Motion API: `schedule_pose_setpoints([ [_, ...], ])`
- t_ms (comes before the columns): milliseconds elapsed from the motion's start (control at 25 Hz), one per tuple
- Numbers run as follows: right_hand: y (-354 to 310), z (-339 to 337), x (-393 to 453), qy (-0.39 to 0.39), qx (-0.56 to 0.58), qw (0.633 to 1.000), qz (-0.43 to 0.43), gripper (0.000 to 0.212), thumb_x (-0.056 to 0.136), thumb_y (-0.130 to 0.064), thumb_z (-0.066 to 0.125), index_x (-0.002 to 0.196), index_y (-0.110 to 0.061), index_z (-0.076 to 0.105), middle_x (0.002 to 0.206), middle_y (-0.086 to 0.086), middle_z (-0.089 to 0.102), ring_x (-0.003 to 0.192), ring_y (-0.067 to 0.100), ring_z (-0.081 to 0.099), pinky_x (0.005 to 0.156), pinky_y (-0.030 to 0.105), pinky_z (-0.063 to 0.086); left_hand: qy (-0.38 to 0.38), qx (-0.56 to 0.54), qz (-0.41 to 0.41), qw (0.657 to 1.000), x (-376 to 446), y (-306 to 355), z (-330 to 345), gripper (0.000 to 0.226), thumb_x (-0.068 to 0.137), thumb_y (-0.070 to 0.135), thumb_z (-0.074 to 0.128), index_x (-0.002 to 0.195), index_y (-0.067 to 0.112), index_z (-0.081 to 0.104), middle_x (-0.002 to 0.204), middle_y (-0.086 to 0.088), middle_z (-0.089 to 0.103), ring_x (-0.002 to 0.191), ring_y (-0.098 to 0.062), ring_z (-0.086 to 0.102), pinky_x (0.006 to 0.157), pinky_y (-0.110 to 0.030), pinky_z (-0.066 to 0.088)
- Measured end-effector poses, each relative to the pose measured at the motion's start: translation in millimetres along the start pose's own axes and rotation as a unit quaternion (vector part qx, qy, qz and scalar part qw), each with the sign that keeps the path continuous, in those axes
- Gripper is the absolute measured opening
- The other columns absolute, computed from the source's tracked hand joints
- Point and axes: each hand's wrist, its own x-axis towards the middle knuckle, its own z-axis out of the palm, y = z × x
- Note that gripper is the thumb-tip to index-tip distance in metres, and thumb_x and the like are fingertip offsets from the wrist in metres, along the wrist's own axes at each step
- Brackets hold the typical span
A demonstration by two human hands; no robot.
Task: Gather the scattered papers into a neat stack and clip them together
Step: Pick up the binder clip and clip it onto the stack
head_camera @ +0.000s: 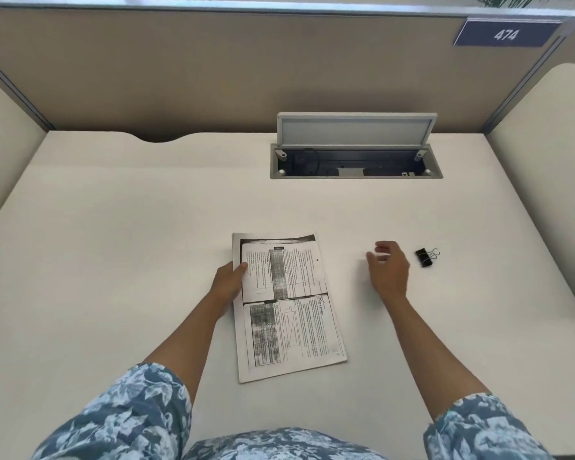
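A stack of printed papers point(289, 313) lies on the white desk point(113, 244), squared up and tilted a little to the right. My left hand point(228, 280) holds the stack at its left edge, thumb on the top sheet. My right hand point(388, 268) hovers to the right of the papers with loosely curled fingers, holding nothing. A black binder clip point(425, 257) with silver handles lies on the desk just right of my right hand, a short gap between them.
An open cable hatch point(356, 161) with its lid raised sits in the desk at the back. Beige partition walls enclose the desk on the back and both sides; a sign reading 474 point(505, 34) hangs at the upper right.
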Motion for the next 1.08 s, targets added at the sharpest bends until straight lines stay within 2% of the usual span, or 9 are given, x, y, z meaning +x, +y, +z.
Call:
schedule_pose_setpoints([
  [160,15,-31,23,0.14,-0.061,0.988,0.009,0.043,0.08,-0.008,0.069,0.121,-0.011,0.053,0.12,0.009,0.057,0.105,0.029,0.056,0.087,0.043,0.049,0.004,0.001,-0.001,1.0,2,-2,0,0.037,0.105,0.025,0.046,0.136,0.009,0.058,0.119,-0.002,0.063,0.108,-0.019,0.058,0.093,-0.029,0.042],
  [280,22,-48,41,0.19,-0.128,0.967,0.115,0.06,0.077,-0.017,0.076,0.129,-0.009,0.046,0.131,0.014,0.05,0.122,0.037,0.044,0.098,0.049,0.042,0.008,0.001,0.0,1.0,2,-1,1,0.036,0.105,0.025,0.046,0.134,0.009,0.059,0.121,-0.003,0.063,0.106,-0.018,0.058,0.092,-0.028,0.042],
  [360,25,-57,48,0.168,-0.148,0.958,0.18,0.064,0.078,-0.027,0.076,0.131,-0.009,0.045,0.135,0.015,0.048,0.128,0.038,0.039,0.102,0.05,0.037,0.009,0.001,-0.002,1.0,2,-1,1,0.035,0.105,0.025,0.047,0.134,0.009,0.059,0.123,-0.004,0.064,0.106,-0.018,0.059,0.092,-0.029,0.042],
  [440,30,-61,53,0.148,-0.158,0.955,0.202,0.056,0.083,-0.033,0.071,0.129,-0.01,0.048,0.134,0.015,0.05,0.13,0.038,0.039,0.103,0.051,0.035,0.01,0.002,-0.002,1.0,2,-1,2,0.035,0.105,0.025,0.047,0.133,0.009,0.06,0.122,-0.003,0.065,0.106,-0.019,0.059,0.092,-0.029,0.043],
  [560,33,-62,55,0.144,-0.124,0.965,0.181,0.036,0.089,-0.03,0.063,0.118,-0.011,0.057,0.126,0.016,0.055,0.122,0.039,0.048,0.099,0.051,0.042,0.012,0.005,0.001,1.0,2,-1,1,0.035,0.105,0.025,0.046,0.133,0.009,0.06,0.123,-0.003,0.064,0.106,-0.019,0.059,0.093,-0.028,0.042],
  [640,32,-61,53,0.151,-0.086,0.971,0.163,0.026,0.089,-0.026,0.06,0.109,-0.01,0.063,0.119,0.015,0.059,0.11,0.038,0.058,0.086,0.045,0.05,0.011,0.007,0.002,1.0,3,-2,1,0.035,0.105,0.025,0.046,0.133,0.009,0.06,0.126,-0.006,0.065,0.108,-0.02,0.059,0.095,-0.03,0.043],
  [760,25,-56,46,0.139,-0.043,0.978,0.151,0.02,0.089,-0.019,0.062,0.1,-0.004,0.068,0.107,0.017,0.067,0.088,0.032,0.063,0.072,0.032,0.043,0.008,0.003,0.0,1.0,3,-2,1,0.034,0.105,0.025,0.046,0.132,0.009,0.06,0.12,-0.005,0.065,0.111,-0.023,0.061,0.095,-0.032,0.045],
  [920,6,-42,27,0.075,-0.001,0.986,0.148,0.022,0.089,-0.024,0.065,0.1,-0.006,0.071,0.108,0.011,0.071,0.102,0.029,0.064,0.08,0.03,0.046,0.009,0.014,0.0,1.0,3,-2,0,0.036,0.105,0.027,0.045,0.133,0.009,0.059,0.126,-0.006,0.065,0.107,-0.02,0.059,0.094,-0.031,0.043],
  [1080,-25,-6,-8,-0.014,0.059,0.991,0.12,0.019,0.084,-0.028,0.072,0.089,-0.011,0.075,0.097,0.004,0.074,0.094,0.02,0.065,0.076,0.025,0.045,0.008,0.013,-0.001,1.0,1,0,1,0.036,0.106,0.026,0.044,0.134,0.009,0.059,0.125,-0.006,0.065,0.105,-0.02,0.058,0.091,-0.03,0.042],
])
